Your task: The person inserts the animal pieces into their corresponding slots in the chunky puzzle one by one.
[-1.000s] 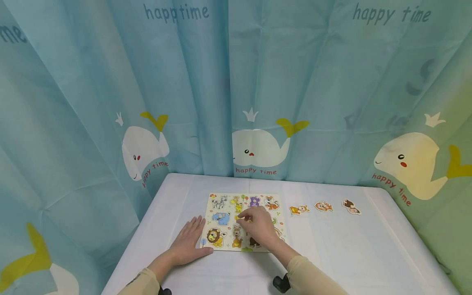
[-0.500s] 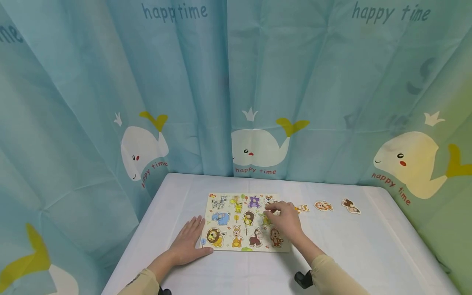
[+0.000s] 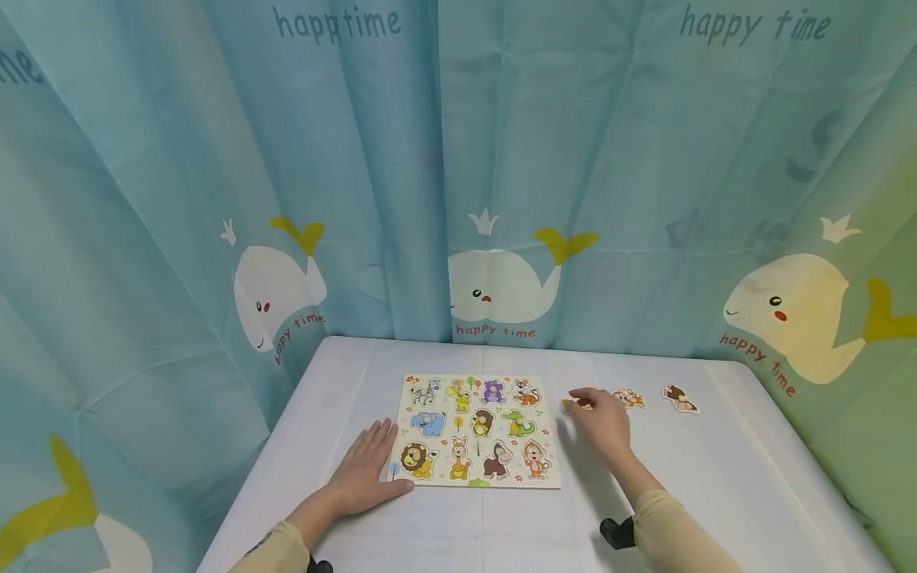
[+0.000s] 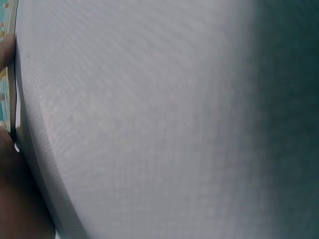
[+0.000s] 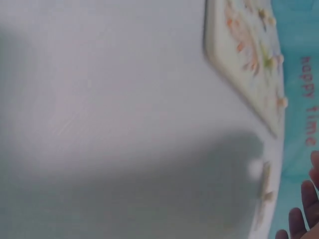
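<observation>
Left hand (image 3: 367,471) lay flat on the tabletop (image 3: 716,493), fingers straight and together, touching the left edge of the wooden animal puzzle board (image 3: 476,430) beside its lion piece (image 3: 418,461); held nothing. In the left wrist view, showed only as a dark edge against the board's rim.

Right hand (image 3: 602,419) reached over the tabletop just right of the board, fingers curled down onto the small orange animal piece (image 3: 571,406), thumb and fingertips at it; whether pinched or merely touched could not be told from the head view. Only fingertips (image 5: 299,219) showed in the blurred right wrist view, with the board (image 5: 244,59) well apart from them.

Two more loose pieces lay on the tabletop in the same row: a lion-like piece (image 3: 632,398) just beside the right hand, a brown animal piece (image 3: 680,399) farther right.

Read "happy time" on the blue curtain (image 3: 215,159), in dark letters along the top and in red under each white whale (image 3: 497,288).
</observation>
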Demonstrator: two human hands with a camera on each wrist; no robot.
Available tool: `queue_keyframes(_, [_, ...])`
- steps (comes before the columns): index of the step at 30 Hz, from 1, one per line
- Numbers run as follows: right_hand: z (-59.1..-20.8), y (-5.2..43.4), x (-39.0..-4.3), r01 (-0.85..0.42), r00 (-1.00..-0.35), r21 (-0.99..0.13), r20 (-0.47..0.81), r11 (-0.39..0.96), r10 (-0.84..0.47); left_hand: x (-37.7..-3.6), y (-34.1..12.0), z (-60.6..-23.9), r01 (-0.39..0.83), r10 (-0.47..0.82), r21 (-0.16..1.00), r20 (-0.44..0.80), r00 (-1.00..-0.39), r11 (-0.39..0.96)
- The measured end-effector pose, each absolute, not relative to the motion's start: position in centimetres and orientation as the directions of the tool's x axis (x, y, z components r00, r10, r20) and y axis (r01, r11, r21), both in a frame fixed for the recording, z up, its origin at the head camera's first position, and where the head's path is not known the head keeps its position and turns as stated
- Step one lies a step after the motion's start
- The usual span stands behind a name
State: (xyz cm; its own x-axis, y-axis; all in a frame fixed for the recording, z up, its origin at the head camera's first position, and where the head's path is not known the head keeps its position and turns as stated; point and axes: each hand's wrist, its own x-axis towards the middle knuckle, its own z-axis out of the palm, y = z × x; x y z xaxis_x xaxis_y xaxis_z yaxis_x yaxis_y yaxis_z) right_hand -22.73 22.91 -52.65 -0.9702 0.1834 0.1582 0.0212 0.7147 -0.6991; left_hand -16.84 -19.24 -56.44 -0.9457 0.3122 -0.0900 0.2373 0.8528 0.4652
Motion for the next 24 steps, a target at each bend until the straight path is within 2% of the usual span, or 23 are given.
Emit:
queue_keyframes(7, [-54.1,24.0,-23.2,0.088,-0.955,-0.672,0.154,0.736,0.254,-16.8,-19.2,-56.3,0.236,0.313,0.466,-0.094,-0.945,0.853])
queue_keyframes(15, [-54.4,24.3,-23.2,0.166,-0.951,-0.676,0.082,0.718,0.297,-16.9,-19.3,-56.6,0.238,0.312,0.464,-0.088,-0.946,0.853])
queue_keyframes(24, [-55.1,24.4,-23.7,0.205,-0.929,-0.685,0.090,0.699,0.360,-16.9,-19.2,-56.6,0.215,0.296,0.459,-0.113,-0.948,0.862])
